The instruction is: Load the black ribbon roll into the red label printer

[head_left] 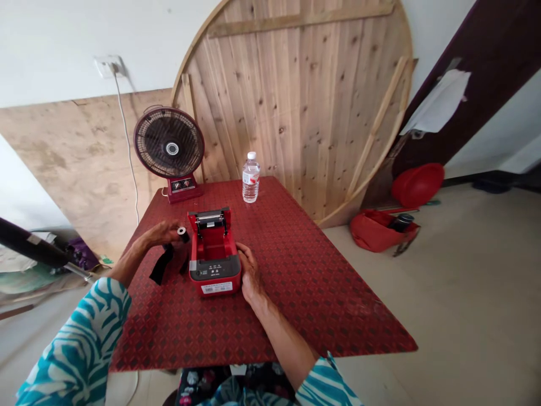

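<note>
A red and dark grey receipt printer (215, 269) sits on the table with its lid (210, 219) raised and its red inner bay exposed. My right hand (250, 272) grips the printer's right side, the thumb along its upper edge. To the left of the printer, my left hand (164, 232) has its fingers closed on a small paper roll (183, 233), dark around the outside with a white end. Below that hand, a black strip (161, 266) lies on the tabletop; whether it joins the roll I cannot tell.
Behind the printer, a water bottle (251, 179) stands on the red patterned table (321, 299). An electric fan (171, 149) occupies the back left corner. A large round wooden board (291, 101) leans on the wall. A red bag (372, 232) rests on the floor at right.
</note>
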Action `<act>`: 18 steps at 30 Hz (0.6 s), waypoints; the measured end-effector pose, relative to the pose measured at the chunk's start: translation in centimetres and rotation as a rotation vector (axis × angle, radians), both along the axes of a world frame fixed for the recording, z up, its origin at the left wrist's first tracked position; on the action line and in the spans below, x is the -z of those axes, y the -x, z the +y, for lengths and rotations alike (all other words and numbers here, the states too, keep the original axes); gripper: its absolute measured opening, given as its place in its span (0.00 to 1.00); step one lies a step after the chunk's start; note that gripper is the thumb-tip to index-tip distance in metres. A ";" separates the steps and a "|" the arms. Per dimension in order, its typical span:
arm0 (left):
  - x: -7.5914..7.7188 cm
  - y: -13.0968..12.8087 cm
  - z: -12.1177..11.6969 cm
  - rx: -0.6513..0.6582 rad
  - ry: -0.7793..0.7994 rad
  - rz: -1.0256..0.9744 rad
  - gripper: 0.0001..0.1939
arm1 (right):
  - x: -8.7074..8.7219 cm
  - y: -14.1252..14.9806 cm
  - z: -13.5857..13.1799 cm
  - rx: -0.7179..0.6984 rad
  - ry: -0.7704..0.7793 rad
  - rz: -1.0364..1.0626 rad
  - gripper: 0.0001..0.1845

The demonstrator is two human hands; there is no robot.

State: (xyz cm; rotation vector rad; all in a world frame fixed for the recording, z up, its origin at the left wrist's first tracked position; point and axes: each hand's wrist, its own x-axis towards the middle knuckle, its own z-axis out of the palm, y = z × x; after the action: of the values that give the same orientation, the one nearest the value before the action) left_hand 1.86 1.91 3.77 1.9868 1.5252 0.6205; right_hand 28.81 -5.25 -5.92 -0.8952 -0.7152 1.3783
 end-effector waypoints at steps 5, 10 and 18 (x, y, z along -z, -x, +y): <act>-2.6 0.4 -3.7 -0.023 0.038 -0.367 0.18 | 0.1 0.1 0.2 0.009 0.008 0.007 0.17; -5.0 -2.9 -7.6 0.087 0.024 -0.418 0.23 | -0.2 0.2 0.2 0.010 0.022 0.018 0.18; -3.8 -10.7 -7.1 0.143 -0.204 0.360 0.19 | -0.2 0.3 0.2 0.011 0.004 -0.026 0.17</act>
State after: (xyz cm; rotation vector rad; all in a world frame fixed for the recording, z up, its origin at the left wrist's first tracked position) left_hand 12.54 -5.18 7.57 2.4441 1.5517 0.3854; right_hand 28.56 -5.06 -5.68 -0.9209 -0.7264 1.3610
